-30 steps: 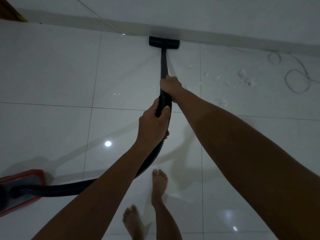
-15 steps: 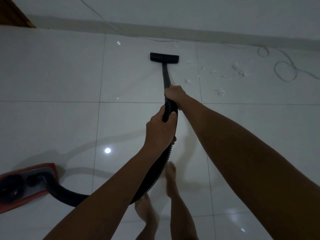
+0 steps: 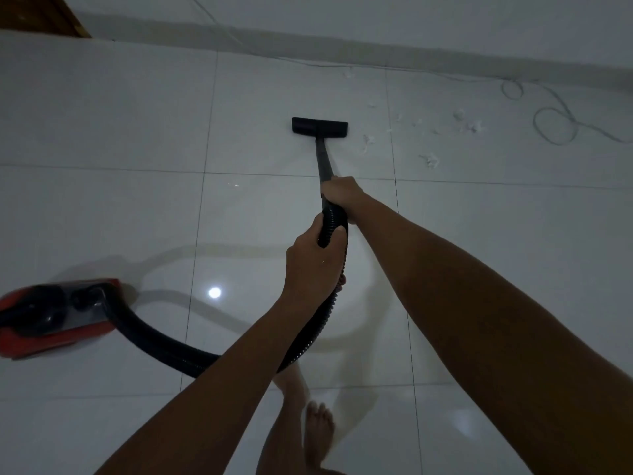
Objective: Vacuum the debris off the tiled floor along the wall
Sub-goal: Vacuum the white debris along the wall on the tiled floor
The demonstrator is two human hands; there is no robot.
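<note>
At the left edge sat the red canister vacuum body [image 3: 54,317], its black ribbed hose [image 3: 161,341] curving right and up into your hands. Your left hand [image 3: 313,262] was wrapped shut around the hose just below the wand, and your right hand [image 3: 342,193], farther along, was closed around the thin black wand [image 3: 323,162] where it met the hose. The wand ran straight away from you, its long axis pointing at the far wall [image 3: 411,18], and ended in the flat black floor nozzle [image 3: 320,126], set crosswise on the white glossy tiled floor [image 3: 102,217], apart from the wall. The scraps of white fluffy debris [image 3: 430,160] lay to the right of the nozzle, the nearest tuft just beside its right end, the rest scattered farther right and toward the wall. A thin pale cable [image 3: 555,126] looped on the floor beyond them. So the coming stroke likely called for swinging the nozzle rightward; your right hand, nearer the head, would steer it, and the cable could get caught
</note>
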